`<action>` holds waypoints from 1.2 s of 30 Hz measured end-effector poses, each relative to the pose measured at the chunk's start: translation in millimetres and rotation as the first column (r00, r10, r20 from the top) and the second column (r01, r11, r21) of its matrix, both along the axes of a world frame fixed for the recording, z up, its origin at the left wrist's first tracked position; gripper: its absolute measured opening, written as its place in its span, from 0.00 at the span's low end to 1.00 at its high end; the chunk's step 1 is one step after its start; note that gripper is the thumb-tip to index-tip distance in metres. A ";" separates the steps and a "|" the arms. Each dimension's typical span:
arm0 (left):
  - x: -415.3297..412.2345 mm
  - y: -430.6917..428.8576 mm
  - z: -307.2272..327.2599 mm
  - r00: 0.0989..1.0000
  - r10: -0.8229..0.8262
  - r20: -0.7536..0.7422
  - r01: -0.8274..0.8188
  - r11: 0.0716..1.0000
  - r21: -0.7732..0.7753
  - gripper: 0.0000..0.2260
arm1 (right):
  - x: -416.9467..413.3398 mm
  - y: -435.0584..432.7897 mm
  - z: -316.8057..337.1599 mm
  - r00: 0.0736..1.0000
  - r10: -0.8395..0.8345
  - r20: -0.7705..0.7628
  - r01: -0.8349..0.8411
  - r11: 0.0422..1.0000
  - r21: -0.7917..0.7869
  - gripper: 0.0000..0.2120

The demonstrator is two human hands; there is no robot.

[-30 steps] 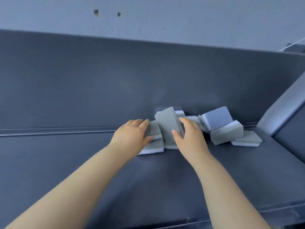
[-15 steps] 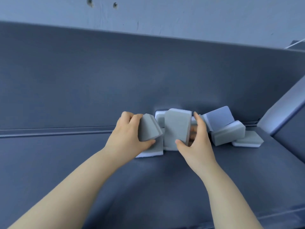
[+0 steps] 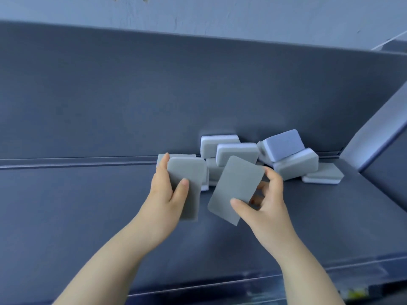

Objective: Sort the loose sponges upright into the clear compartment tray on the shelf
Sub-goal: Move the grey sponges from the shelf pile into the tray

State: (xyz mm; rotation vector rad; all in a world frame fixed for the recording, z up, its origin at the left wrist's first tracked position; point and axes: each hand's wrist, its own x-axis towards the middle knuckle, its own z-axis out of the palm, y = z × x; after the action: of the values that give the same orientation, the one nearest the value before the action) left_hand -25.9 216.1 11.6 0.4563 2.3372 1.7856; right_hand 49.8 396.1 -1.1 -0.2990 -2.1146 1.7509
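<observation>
**A:** While both hands are over the shelf (image 3: 88, 205), what does each one have?

**B:** The left hand (image 3: 169, 194) grips a grey sponge (image 3: 187, 183), thumb across its near face, fingers behind; it stands roughly upright. The right hand (image 3: 266, 208) pinches a second grey sponge (image 3: 236, 190), thumb on the low near corner, fingers curled at its right edge; that one leans to the right.

**A:** Do the held sponges touch?

**B:** No; a narrow gap shows between them.

**A:** And the rest?

**B:** A pile lies at the far edge of the shelf against the dark back panel (image 3: 154, 95); two white-sided sponges (image 3: 219, 146) stand on edge, one just in front of the other; to their right a blue-faced sponge (image 3: 282, 143) rests tilted on a grey-and-white sponge (image 3: 296, 165); farthest right a flat sponge (image 3: 322, 176) lies grey side up.

**A:** Anything in the way?

**B:** More sponge edges show behind the left hand's sponge, too covered to count; a slanted side wall (image 3: 374, 137) closes the shelf on the right; a low rail (image 3: 77, 161) runs left along the foot of the back panel; whether the walls of a clear tray stand around the pile, I cannot tell.
</observation>
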 end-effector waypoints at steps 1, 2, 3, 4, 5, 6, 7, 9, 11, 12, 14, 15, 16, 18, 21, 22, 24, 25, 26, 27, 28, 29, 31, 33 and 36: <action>4.5 1.5 -2.0 0.999 0.023 0.031 -0.023 1.000 0.009 0.28 | 4.2 3.5 -0.7 1.000 -0.006 -0.002 0.006 0.999 -0.033 0.28; 9.6 2.7 -3.3 0.997 0.050 0.062 -0.052 0.998 0.022 0.30 | 8.6 7.2 -1.2 1.000 -0.006 0.000 0.006 0.998 -0.064 0.25; 15.4 3.5 -3.8 0.993 0.072 0.088 -0.076 0.996 0.038 0.32 | 13.5 10.8 -1.6 1.000 -0.003 0.003 0.003 0.996 -0.092 0.23; 22.0 4.0 -4.0 0.991 0.078 0.110 -0.085 0.994 0.061 0.32 | 19.1 14.5 -1.6 1.000 0.000 0.006 0.001 0.993 -0.120 0.20; 29.4 4.7 -3.6 0.991 0.068 0.117 -0.079 0.993 0.092 0.30 | 25.3 18.0 -1.3 1.000 0.002 0.007 -0.001 0.989 -0.147 0.18; 38.4 6.3 -2.1 0.992 0.054 0.115 -0.068 0.991 0.118 0.25 | 31.9 21.4 -0.8 1.000 0.007 0.005 -0.006 0.985 -0.175 0.16; 48.5 8.8 -0.2 0.992 0.048 0.115 -0.064 0.987 0.144 0.21 | 39.3 25.3 -0.4 1.000 0.014 0.006 -0.013 0.980 -0.198 0.15; 69.3 15.7 2.0 0.989 0.076 0.125 -0.098 0.978 0.183 0.20 | 55.1 33.2 0.6 0.999 0.035 0.016 -0.030 0.973 -0.228 0.14; 91.6 23.3 4.5 0.985 0.102 0.136 -0.129 0.970 0.205 0.20 | 72.5 40.9 2.4 0.998 0.056 0.019 -0.050 0.968 -0.245 0.14; 102.6 27.4 5.1 0.985 0.106 0.134 -0.132 0.969 0.207 0.20 | 81.2 44.8 2.2 0.998 0.068 0.019 -0.061 0.967 -0.246 0.14; 122.7 35.4 2.8 0.988 0.102 0.118 -0.123 0.975 0.186 0.18 | 97.7 51.1 -0.3 0.995 0.092 0.027 -0.083 0.968 -0.235 0.15; 132.3 38.8 0.2 0.990 0.090 0.108 -0.107 0.981 0.162 0.16 | 105.6 53.4 -2.8 0.995 0.098 0.030 -0.088 0.969 -0.230 0.15; 141.6 42.0 -2.4 0.993 0.062 0.100 -0.074 0.989 0.127 0.15 | 112.5 54.7 -5.9 0.995 0.098 0.031 -0.088 0.970 -0.225 0.16; 158.9 44.3 -9.6 0.993 -0.011 0.121 0.006 0.999 0.038 0.17 | 123.9 55.3 -13.8 0.995 0.094 0.032 -0.085 0.974 -0.212 0.16; 180.9 33.9 -16.3 0.982 -0.052 0.180 0.062 0.997 -0.046 0.29 | 135.3 51.1 -22.8 0.993 0.114 0.040 -0.101 0.966 -0.238 0.16; 186.4 27.0 -16.4 0.983 -0.023 0.182 0.034 0.998 -0.059 0.31 | 137.4 48.2 -24.5 0.991 0.129 0.043 -0.114 0.961 -0.253 0.16; 194.1 10.9 -14.2 0.979 0.102 0.179 -0.093 0.994 -0.063 0.31 | 140.0 40.1 -26.1 0.987 0.152 0.045 -0.135 0.953 -0.271 0.17; 196.2 1.5 -13.8 0.967 0.184 0.176 -0.173 0.982 -0.075 0.31 | 140.4 35.1 -26.5 0.986 0.161 0.042 -0.143 0.950 -0.277 0.17; 198.2 -7.7 -13.3 0.952 0.261 0.161 -0.247 0.964 -0.101 0.30 | 140.6 29.6 -26.4 0.985 0.168 0.034 -0.152 0.947 -0.284 0.18; 200.0 -18.3 -13.7 0.936 0.327 0.131 -0.309 0.941 -0.141 0.29 | 140.4 23.7 -26.4 0.984 0.174 0.024 -0.160 0.945 -0.286 0.19; 202.2 -29.1 -13.3 0.923 0.375 0.087 -0.355 0.917 -0.184 0.26 | 140.2 17.0 -25.7 0.984 0.177 0.010 -0.167 0.945 -0.283 0.21; 204.9 -40.2 -12.6 0.913 0.405 0.045 -0.386 0.895 -0.224 0.23 | 139.6 9.6 -25.0 0.985 0.175 -0.005 -0.169 0.946 -0.276 0.22; 210.6 -61.5 -9.9 0.913 0.409 0.005 -0.391 0.877 -0.279 0.19 | 138.3 -8.1 -22.4 0.984 0.173 -0.045 -0.179 0.948 -0.263 0.22; 216.0 -82.7 -8.5 0.927 0.375 0.016 -0.353 0.884 -0.306 0.20 | 136.8 -33.2 -19.8 0.973 0.219 -0.072 -0.230 0.951 -0.209 0.22; 221.9 -120.5 -5.5 0.913 0.408 -0.004 -0.390 0.870 -0.301 0.25 | 136.2 -85.6 -18.1 0.943 0.331 -0.037 -0.333 0.942 -0.044 0.22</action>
State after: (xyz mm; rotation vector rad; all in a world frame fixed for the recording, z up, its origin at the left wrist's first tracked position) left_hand 196.0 95.6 6.1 -0.1376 2.7440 1.5132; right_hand 186.0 310.5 -19.2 0.0777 -2.2030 1.9797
